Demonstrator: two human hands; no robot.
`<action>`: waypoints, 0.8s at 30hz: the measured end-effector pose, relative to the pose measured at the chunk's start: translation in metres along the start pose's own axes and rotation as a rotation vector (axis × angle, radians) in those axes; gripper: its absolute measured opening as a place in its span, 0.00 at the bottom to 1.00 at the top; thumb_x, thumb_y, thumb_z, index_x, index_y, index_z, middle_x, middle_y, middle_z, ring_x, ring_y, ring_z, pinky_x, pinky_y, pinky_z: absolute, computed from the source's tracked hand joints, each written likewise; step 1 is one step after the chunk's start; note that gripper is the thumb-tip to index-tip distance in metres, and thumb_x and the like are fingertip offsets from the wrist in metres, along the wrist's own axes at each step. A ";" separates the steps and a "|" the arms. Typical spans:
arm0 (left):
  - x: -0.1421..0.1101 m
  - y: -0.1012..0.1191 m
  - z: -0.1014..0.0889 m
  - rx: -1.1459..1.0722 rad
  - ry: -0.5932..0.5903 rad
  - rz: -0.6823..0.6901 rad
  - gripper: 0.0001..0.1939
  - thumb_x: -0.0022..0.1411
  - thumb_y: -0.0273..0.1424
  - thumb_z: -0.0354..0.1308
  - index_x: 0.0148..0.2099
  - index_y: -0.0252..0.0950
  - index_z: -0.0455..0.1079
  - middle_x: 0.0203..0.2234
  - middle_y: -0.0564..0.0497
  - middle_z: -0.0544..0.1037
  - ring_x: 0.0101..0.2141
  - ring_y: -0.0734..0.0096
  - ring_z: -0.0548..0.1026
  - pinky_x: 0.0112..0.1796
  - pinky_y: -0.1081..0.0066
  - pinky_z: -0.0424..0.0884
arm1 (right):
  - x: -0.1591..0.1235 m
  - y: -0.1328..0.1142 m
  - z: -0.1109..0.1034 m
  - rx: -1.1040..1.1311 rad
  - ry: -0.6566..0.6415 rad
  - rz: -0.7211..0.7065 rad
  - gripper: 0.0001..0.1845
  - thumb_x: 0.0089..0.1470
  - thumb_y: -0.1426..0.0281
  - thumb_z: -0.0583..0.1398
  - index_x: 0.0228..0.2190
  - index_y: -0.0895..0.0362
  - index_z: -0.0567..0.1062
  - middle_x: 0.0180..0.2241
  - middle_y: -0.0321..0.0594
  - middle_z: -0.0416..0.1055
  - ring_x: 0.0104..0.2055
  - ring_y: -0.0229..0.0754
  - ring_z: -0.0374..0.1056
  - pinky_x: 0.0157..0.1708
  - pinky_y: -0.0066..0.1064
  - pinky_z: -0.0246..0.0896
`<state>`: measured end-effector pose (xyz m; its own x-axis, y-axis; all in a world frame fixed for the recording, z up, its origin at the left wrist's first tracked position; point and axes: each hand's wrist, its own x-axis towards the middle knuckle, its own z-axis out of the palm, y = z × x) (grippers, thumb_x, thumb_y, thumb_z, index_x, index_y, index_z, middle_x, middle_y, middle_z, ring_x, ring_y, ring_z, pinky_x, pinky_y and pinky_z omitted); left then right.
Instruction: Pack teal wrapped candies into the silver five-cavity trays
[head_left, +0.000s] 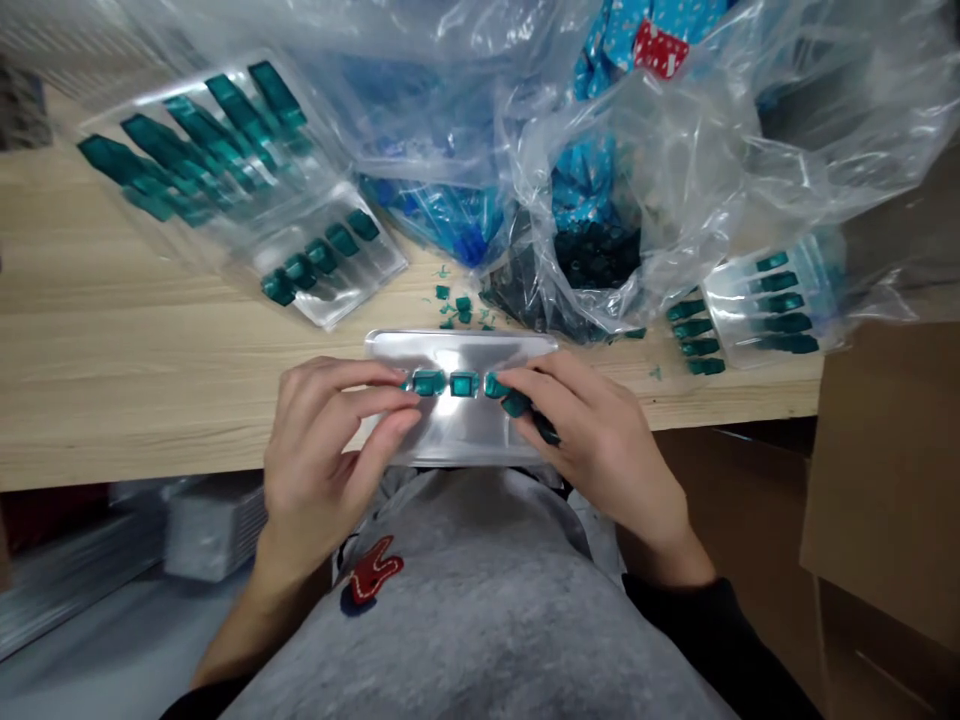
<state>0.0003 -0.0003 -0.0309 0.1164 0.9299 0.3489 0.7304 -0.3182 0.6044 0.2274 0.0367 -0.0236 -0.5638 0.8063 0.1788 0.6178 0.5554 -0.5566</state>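
A clear plastic blister tray point(450, 440) lies at the table's front edge, with a row of small glossy green pieces across it. One green piece point(463, 384) sits in the middle, and another green piece point(428, 383) is left of it. My left hand point(330, 430) is at the left end of the row, fingertips closed around a mostly hidden green piece point(405, 382). My right hand point(592, 430) presses a piece at the right end. Further dark green pieces point(516, 403) are held under its fingers, partly hidden by them.
Filled blister trays stand at the left point(225, 215) and right point(750, 310). Behind the work is an open clear bag point(547, 270) with dark pieces inside, beside a blue bag point(427, 170). Green scraps point(463, 305) lie on the table. A cardboard box point(885, 480) stands at right.
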 end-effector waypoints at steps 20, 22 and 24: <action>0.037 0.043 0.019 -0.332 -0.174 0.055 0.14 0.66 0.25 0.60 0.52 0.44 0.70 0.42 0.54 0.78 0.43 0.71 0.77 0.43 0.69 0.76 | -0.005 -0.010 -0.001 0.594 0.204 0.125 0.22 0.63 0.75 0.58 0.57 0.54 0.72 0.43 0.38 0.75 0.46 0.39 0.71 0.47 0.32 0.70; 0.037 0.045 0.021 -0.377 -0.158 0.020 0.12 0.66 0.24 0.60 0.50 0.43 0.71 0.39 0.55 0.79 0.41 0.74 0.77 0.43 0.72 0.76 | -0.005 -0.010 -0.004 0.640 0.202 0.147 0.22 0.62 0.76 0.57 0.57 0.54 0.72 0.43 0.38 0.75 0.46 0.38 0.72 0.49 0.31 0.70; 0.038 0.047 0.023 -0.407 -0.139 -0.035 0.09 0.67 0.25 0.59 0.48 0.42 0.72 0.38 0.56 0.79 0.40 0.75 0.78 0.42 0.73 0.77 | -0.005 -0.009 -0.007 0.723 0.182 0.176 0.21 0.61 0.76 0.58 0.55 0.54 0.72 0.46 0.37 0.76 0.48 0.37 0.72 0.52 0.31 0.69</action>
<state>0.0542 0.0240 -0.0060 0.2063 0.9485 0.2404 0.4134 -0.3071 0.8572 0.2285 0.0287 -0.0141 -0.3526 0.9262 0.1339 0.1428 0.1946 -0.9704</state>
